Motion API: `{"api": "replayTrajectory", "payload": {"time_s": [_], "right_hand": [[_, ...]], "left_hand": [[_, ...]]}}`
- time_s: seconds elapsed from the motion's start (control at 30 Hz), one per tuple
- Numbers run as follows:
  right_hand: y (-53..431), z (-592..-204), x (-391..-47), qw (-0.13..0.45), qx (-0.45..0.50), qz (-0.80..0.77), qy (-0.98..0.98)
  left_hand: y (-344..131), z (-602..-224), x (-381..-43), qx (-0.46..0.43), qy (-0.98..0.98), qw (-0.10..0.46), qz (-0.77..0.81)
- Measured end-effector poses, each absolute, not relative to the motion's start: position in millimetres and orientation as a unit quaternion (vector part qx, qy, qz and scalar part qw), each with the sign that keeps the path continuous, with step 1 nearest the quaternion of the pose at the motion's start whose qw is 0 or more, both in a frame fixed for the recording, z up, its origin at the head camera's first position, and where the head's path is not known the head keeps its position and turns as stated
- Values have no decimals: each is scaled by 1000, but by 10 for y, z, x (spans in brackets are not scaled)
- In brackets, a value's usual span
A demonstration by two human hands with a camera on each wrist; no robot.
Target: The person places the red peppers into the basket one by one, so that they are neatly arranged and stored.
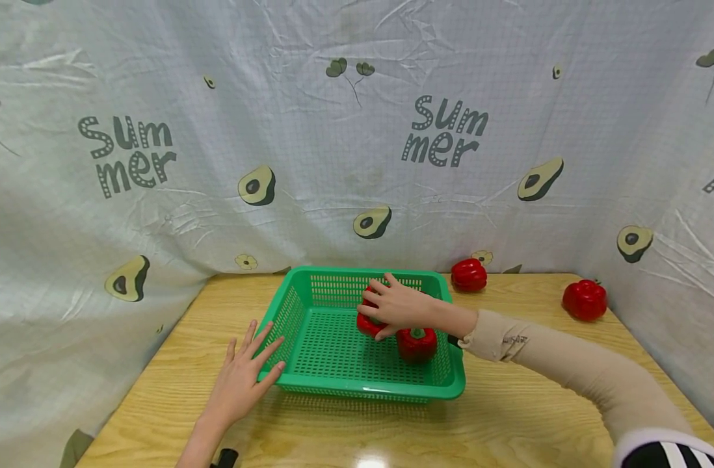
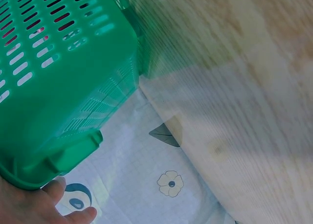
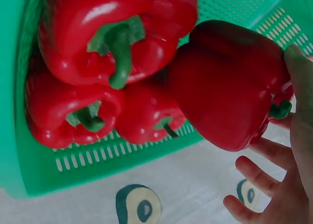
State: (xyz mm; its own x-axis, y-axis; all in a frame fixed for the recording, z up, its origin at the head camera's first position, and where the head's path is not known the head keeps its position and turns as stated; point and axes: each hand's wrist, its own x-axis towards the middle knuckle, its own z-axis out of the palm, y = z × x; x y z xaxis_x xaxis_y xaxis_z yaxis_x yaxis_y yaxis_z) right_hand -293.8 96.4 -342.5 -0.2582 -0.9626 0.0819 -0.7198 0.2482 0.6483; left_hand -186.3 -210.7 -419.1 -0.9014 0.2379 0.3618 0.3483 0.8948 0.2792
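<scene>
My right hand is over the right half of a green plastic basket. Its thumb and fingers hold a red bell pepper near the stem end. Beside that one, a large red bell pepper and two smaller ones lie in the basket in the right wrist view; from the head, my hand and forearm cover part of this group. My left hand has its fingers spread and straight, touching the basket's left rim. In the left wrist view, only some fingertips show, beside the rim.
Two more red bell peppers lie on the wooden table: one pepper behind the basket's right corner, another pepper near the right edge. A pale printed cloth hangs around the back and sides.
</scene>
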Motion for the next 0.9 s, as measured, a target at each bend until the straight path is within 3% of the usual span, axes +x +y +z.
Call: {"api": "replayTrajectory", "payload": {"time_s": [0.43, 0.9], "right_hand": [[885, -3579, -2960, 153, 559, -262, -771], [832, -3641, -2907, 154, 545, -327, -757]], "left_hand": [[-2102, -4189, -1866, -150, -961, 159, -171], [-2101, -4196, -1868, -151, -961, 159, -169]]}}
